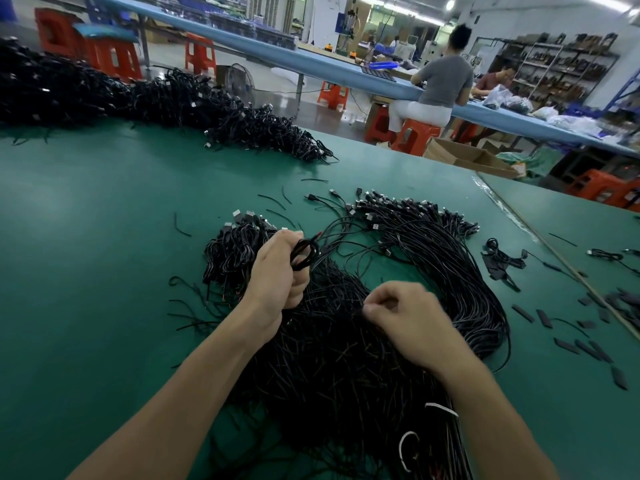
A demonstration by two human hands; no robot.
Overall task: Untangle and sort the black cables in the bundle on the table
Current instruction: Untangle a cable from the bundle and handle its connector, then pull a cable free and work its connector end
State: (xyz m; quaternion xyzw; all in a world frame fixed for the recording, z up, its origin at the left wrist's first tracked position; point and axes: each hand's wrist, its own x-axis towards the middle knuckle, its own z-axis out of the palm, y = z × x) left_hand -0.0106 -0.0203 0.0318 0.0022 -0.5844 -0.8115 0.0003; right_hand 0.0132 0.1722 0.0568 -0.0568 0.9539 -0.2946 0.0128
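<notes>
Nearest the viewer, two white ties [405, 448] lie on the near end of the bundle [346, 368], a dense black mass of cables spread over the green table [86, 271]. Both forearms reach in over it.

The right hand [412, 320] is slightly blurred. Its fingers are curled, and thumb and forefinger meet at the bundle's surface, pinching strands there; how many strands cannot be told.

The left hand [277, 271] is raised just beyond, upright, with its fingers closed round a small loop [306, 252] of cable. The loop stands above the fist, and strands trail from it down into the bundle.

Just behind the left hand sits a pile [228, 251] of short coiled cables, plugs uppermost. To the right the bundle's cables sweep in an arc and end in a fan of plugs [415, 209]. A few single cables lie apart in front of the fan.

Flat black scraps [542, 318] are scattered along the table's right side, near a taped seam.

A long heap [156, 95] of black cables runs along the table's far left edge.

Beyond the table are cardboard boxes [464, 157] on the floor, then a long blue bench [311, 60]. A person [443, 81] in a grey top sits at it on an orange stool [415, 135], back turned.

Shelves [554, 64] line the far wall.
</notes>
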